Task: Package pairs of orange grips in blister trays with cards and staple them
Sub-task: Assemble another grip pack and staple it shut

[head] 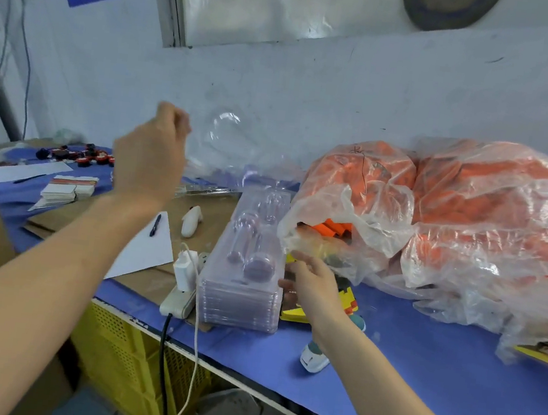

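Plastic bag [357, 193] of orange grips [333, 230] gapes by the right hand [315, 284], grip loosely spread, empty; left hand [149, 157] blurred, grip unclear.

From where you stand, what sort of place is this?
Probably a small packing workshop: a stack of clear blister trays on a blue bench, big plastic bags full of orange grips, and piles of printed cards.

At centre frame I see a black pen [156, 220] lying on a white paper sheet [151, 251]. Below it, a white power strip [178, 300] sits on the blue bench [421, 346], with a yellow plastic crate [116, 353] underneath.
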`<state>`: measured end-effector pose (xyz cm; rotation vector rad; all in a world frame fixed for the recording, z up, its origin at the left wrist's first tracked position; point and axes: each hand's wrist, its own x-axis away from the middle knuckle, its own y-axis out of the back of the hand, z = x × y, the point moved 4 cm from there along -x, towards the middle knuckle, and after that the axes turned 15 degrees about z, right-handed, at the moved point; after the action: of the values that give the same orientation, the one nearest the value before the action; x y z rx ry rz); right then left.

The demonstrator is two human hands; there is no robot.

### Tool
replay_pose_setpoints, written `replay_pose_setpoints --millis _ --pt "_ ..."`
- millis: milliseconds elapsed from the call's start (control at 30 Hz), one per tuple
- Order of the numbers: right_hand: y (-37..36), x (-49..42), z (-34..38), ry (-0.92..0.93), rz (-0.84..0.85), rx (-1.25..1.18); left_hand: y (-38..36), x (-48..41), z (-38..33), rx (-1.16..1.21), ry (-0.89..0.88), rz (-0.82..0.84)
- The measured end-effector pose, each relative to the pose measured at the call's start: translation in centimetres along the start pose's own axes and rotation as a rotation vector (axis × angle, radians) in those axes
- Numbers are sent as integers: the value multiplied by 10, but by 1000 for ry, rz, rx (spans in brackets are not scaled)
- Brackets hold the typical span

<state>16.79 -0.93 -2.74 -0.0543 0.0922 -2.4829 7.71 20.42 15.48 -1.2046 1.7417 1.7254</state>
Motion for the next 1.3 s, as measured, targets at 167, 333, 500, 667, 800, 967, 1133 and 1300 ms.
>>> replay_pose_setpoints --millis 167,333,500,667,800,967,1133,1300 --pt "16 13 73 253 -47 66 79 -19 -5 477 -129 -193" --pt "58 33 151 317 -20 -151 108 -15 -29 1015 -94 -207" --pt "108 82 188 490 -43 -468 48 13 -67 1396 206 166" --pt "176 171 143 627 -360 -301 -23 69 -119 1368 300 494" --pt "218 245 56 501 -661 -92 -78 137 -173 1326 361 802" --pt "263 301 -36 246 -801 -137 -133 216 -232 1208 528 1189" --pt "285 307 -71 -40 -731 -261 -162 249 -258 1202 633 1293" --pt "272 301 -74 -358 -444 -103 -182 256 -269 1166 617 1267"
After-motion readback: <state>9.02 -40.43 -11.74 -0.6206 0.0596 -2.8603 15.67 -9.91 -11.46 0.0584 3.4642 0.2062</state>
